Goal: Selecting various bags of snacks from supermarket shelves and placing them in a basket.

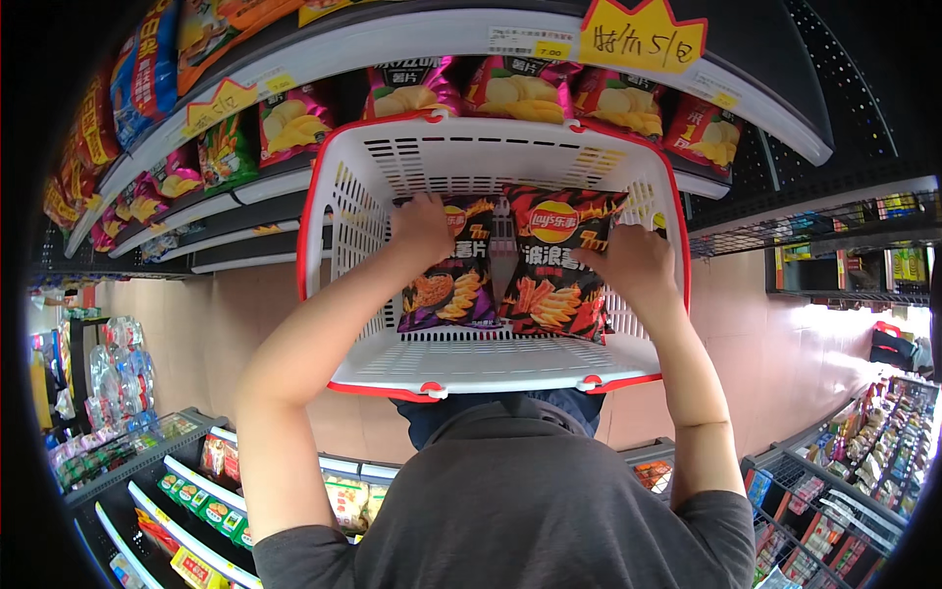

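A white plastic shopping basket [486, 368] with a red rim is in front of my body. Two Lay's potato chip bags lie side by side inside it. The left one is a black and purple chip bag [460, 291], and my left hand [421, 234] grips its upper left edge, with most fingers hidden. On the right is a black and red chip bag [553, 254]. My right hand [639, 254] holds its right edge, thumb on the front and the other fingers out of sight. A narrow gap separates the bags.
Beyond the basket, shelves hold several pink chip bags [519, 88] under a white price rail [441, 44]. A wire shelf [824, 224] juts in at right. Low shelves [191, 508] stand behind me at left. Bottled drinks [121, 368] are stacked on the tiled floor [199, 316].
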`<state>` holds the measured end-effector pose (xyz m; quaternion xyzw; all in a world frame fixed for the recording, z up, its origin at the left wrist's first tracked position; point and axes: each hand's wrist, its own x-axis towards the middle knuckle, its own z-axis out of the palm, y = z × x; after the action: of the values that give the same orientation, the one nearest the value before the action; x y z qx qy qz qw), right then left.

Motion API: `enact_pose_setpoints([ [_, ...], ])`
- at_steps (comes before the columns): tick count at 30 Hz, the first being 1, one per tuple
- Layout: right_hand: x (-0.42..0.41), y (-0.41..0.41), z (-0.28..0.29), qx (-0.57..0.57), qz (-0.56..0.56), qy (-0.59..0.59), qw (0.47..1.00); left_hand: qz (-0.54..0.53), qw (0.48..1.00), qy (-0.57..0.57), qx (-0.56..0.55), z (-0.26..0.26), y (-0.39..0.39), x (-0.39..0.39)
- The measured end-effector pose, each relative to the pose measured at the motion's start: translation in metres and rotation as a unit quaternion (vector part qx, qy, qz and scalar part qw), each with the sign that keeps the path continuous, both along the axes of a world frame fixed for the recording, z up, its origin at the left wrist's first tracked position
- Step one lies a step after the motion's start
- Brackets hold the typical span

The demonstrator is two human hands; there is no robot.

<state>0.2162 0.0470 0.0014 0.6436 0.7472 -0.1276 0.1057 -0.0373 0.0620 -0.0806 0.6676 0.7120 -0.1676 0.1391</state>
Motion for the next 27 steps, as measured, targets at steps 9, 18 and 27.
enact_pose_setpoints([
  [9, -0.102, -0.019, -0.064, -0.336, 0.009, 0.386, 0.859, 0.219, 0.961, -0.134, -0.101, -0.02, 0.016, -0.02],
  [18, -0.143, -0.014, -0.114, -0.429, -0.331, 0.519, 0.661, 0.277, 0.89, -0.304, -0.198, 0.009, 0.011, -0.016],
  [27, -0.113, -0.02, -0.034, -0.459, -0.187, 0.585, 0.642, 0.012, 0.971, -0.214, -0.108, 0.058, 0.007, -0.025],
])
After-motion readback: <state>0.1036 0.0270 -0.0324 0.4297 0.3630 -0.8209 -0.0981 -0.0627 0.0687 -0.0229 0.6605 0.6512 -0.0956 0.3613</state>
